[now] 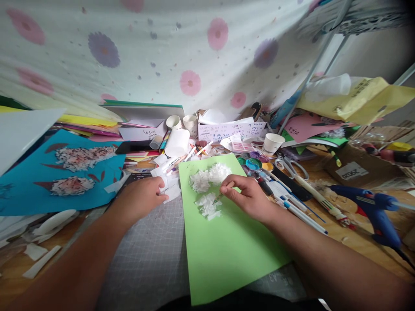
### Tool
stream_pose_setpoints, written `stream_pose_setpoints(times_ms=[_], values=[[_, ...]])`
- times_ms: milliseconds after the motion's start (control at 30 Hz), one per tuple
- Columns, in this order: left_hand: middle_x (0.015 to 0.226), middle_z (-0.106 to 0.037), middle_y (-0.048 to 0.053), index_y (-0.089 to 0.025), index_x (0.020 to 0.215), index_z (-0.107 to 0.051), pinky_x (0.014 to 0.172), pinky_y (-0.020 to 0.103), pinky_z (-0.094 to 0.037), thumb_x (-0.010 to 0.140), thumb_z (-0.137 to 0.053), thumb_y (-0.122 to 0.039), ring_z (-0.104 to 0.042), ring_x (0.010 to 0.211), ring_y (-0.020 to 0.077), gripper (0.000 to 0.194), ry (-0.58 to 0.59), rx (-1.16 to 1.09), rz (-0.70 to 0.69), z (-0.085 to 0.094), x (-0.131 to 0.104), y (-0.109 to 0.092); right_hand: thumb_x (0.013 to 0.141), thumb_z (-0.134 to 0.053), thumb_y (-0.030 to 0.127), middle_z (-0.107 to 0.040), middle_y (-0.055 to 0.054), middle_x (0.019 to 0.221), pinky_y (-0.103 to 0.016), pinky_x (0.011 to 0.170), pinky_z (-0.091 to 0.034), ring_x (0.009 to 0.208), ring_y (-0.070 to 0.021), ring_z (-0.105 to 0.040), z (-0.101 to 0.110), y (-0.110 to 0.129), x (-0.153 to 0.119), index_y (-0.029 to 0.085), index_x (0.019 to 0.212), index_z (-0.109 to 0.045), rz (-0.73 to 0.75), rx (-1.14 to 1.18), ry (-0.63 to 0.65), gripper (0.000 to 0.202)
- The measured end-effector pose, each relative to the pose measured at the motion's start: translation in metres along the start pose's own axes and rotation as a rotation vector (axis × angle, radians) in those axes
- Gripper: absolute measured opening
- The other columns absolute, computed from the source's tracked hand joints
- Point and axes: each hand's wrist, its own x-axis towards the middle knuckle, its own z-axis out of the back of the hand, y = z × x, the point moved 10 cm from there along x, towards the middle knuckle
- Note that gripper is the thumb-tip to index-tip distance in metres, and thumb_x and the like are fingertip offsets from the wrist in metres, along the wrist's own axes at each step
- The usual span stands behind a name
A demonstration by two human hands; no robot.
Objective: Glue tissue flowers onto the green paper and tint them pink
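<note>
A light green sheet of paper (227, 259) lies in front of me, with ruffled white tissue-paper tufts (209, 177) on its upper half. A smaller tuft (208, 205) sits below them. My right hand (249, 196) is over the sheet, thumb and finger pinched on a thin wooden stick (230, 184) whose lower end meets the small tuft. Left of the sheet, my left hand (142, 201) has its fingers curled at several thin white tissue-paper squares (171, 190), thumb and forefinger at their edge; their exact grip is partly hidden.
A grey cutting mat (145, 259) lies underneath. On the left is a blue sheet (106, 149) with textured shapes. Paper cups (273, 143), paint pots (253, 163), scissors (288, 166) and pens (301, 214) crowd the back and right. A blue glue gun (369, 201) lies far right.
</note>
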Motion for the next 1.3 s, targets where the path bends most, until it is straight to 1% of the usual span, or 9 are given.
stream_pose_setpoints(times_ms=[100,267,367,500,600,700,867,1033,1300], values=[[0.091,-0.070,0.008,-0.022,0.092,-0.061,0.056,0.028,-0.035,0.072,-0.056,-0.031,-0.063,0.075,0.0256,0.023,0.077,0.109,0.030,-0.008,-0.002,-0.005,0.089,-0.052,0.035,-0.061,-0.003,0.066,-0.024,0.059,-0.044,0.061,-0.0140,-0.056,0.000,0.000,0.000,0.017,0.071,-0.055,0.000,0.000,0.007,0.025],[0.082,-0.069,0.005,-0.022,0.079,-0.060,0.057,0.028,-0.035,0.075,-0.051,-0.029,-0.062,0.076,0.0246,0.013,0.085,0.113,0.015,-0.007,-0.003,-0.009,0.089,-0.052,0.031,-0.060,-0.003,0.066,-0.024,0.059,-0.043,0.061,-0.0136,-0.055,0.000,0.002,0.000,0.017,0.071,-0.055,0.003,-0.004,0.012,0.023],[0.073,-0.067,0.002,-0.023,0.071,-0.058,0.055,0.028,-0.033,0.078,-0.048,-0.033,-0.060,0.069,0.0227,0.016,0.048,0.108,0.013,0.000,-0.003,-0.006,0.089,-0.052,0.032,-0.061,-0.003,0.066,-0.023,0.059,-0.043,0.062,-0.0136,-0.055,0.000,0.002,0.001,0.017,0.072,-0.056,0.006,-0.004,0.010,0.023],[0.065,-0.065,0.001,-0.022,0.068,-0.057,0.052,0.028,-0.030,0.079,-0.048,-0.040,-0.058,0.062,0.0214,0.023,-0.074,0.083,0.048,0.015,-0.005,-0.006,0.089,-0.052,0.032,-0.063,-0.003,0.066,-0.024,0.060,-0.044,0.062,-0.0136,-0.057,-0.001,0.001,0.001,0.017,0.072,-0.056,0.002,0.000,0.016,0.023],[0.069,-0.066,0.001,-0.022,0.071,-0.059,0.055,0.027,-0.033,0.080,-0.048,-0.041,-0.058,0.063,0.0200,0.024,-0.136,0.007,-0.041,0.018,-0.010,-0.023,0.089,-0.052,0.030,-0.064,-0.003,0.067,-0.024,0.060,-0.044,0.062,-0.0134,-0.058,-0.003,0.003,0.001,0.017,0.071,-0.055,0.012,-0.006,0.029,0.022],[0.072,-0.067,0.001,-0.020,0.072,-0.060,0.059,0.027,-0.036,0.082,-0.046,-0.038,-0.059,0.066,0.0186,0.025,-0.126,-0.061,-0.163,0.010,-0.016,-0.043,0.089,-0.052,0.030,-0.064,-0.004,0.068,-0.024,0.060,-0.044,0.062,-0.0137,-0.058,-0.004,0.004,0.000,0.017,0.072,-0.055,0.023,-0.008,0.037,0.022],[0.070,-0.066,0.000,-0.020,0.075,-0.062,0.059,0.025,-0.038,0.083,-0.046,-0.034,-0.058,0.064,0.0166,0.023,-0.109,-0.164,-0.212,-0.003,-0.023,-0.059,0.089,-0.053,0.031,-0.063,-0.004,0.069,-0.025,0.061,-0.044,0.063,-0.0139,-0.057,-0.009,0.007,-0.001,0.017,0.072,-0.057,0.047,-0.024,0.083,0.023],[0.063,-0.063,-0.002,-0.019,0.068,-0.060,0.055,0.023,-0.037,0.082,-0.052,-0.032,-0.055,0.057,0.0132,0.021,-0.111,-0.263,-0.252,-0.013,-0.030,-0.079,0.087,-0.055,0.026,-0.062,-0.003,0.069,-0.024,0.063,-0.044,0.064,-0.0131,-0.057,-0.017,0.008,-0.001,0.016,0.072,-0.058,0.044,-0.026,0.149,0.018],[0.068,-0.062,0.000,-0.019,0.068,-0.063,0.059,0.023,-0.039,0.082,-0.056,-0.023,-0.056,0.064,0.0128,0.016,-0.160,-0.220,-0.466,-0.029,-0.041,-0.111,0.088,-0.054,0.028,-0.060,-0.002,0.068,-0.024,0.062,-0.044,0.063,-0.0127,-0.055,-0.020,0.007,-0.002,0.016,0.073,-0.059,0.050,-0.025,0.178,0.020]])
